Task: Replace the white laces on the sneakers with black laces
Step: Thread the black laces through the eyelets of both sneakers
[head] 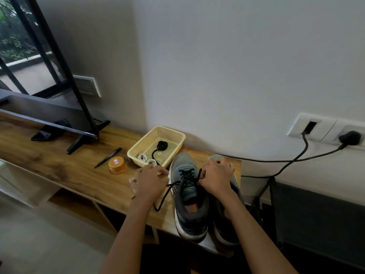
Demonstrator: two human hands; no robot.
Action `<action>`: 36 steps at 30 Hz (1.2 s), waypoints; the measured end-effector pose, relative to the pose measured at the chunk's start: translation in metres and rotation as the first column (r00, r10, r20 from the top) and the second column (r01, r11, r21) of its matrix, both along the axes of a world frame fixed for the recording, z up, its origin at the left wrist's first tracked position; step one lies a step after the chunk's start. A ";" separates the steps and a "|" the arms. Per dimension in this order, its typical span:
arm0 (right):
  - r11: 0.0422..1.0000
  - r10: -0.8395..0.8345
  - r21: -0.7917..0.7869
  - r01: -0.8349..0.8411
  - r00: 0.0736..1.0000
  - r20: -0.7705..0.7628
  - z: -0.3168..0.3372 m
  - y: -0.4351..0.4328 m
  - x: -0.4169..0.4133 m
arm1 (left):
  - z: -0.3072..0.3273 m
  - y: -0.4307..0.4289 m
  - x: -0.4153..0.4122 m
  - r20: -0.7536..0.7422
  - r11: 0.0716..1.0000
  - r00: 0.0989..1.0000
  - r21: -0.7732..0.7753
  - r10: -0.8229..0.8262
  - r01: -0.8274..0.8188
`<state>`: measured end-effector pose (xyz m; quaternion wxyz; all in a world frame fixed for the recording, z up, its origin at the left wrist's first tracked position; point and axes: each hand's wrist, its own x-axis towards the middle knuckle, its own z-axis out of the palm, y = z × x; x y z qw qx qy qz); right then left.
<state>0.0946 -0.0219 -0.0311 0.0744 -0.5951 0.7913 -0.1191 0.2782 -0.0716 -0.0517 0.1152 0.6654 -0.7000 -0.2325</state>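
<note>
Two grey sneakers stand side by side at the table's near right corner, toes to the wall. The left sneaker [187,196] carries a black lace [186,176] threaded through its eyelets. My left hand [150,180] grips one lace end beside the shoe, and the free tail [164,196] hangs toward the table edge. My right hand [216,177] pinches the other lace end at the upper right eyelets. The right sneaker [227,218] is mostly hidden under my right arm. Rolled white laces [145,158] lie in the basket.
A cream plastic basket [173,136] stands behind the shoes and also holds a black coiled lace [161,146]. An orange jar [118,165] and a black pen [108,157] lie to the left. A TV stand foot [85,138] sits further left. Cables [286,160] run from wall sockets.
</note>
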 end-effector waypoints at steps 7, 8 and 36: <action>1.000 -0.009 0.002 0.009 0.999 0.031 0.001 0.000 -0.001 | 0.008 0.016 -0.035 0.087 0.998 0.995 0.030 -0.059 0.056; 1.000 -0.011 -0.004 0.012 0.999 0.039 0.000 0.000 -0.002 | 0.007 0.015 -0.035 0.093 0.998 0.994 0.033 -0.064 0.061; 0.998 0.047 0.029 -0.048 0.999 0.023 0.001 0.007 -0.003 | -0.004 0.012 -0.024 0.089 0.992 0.988 -0.013 -0.124 0.126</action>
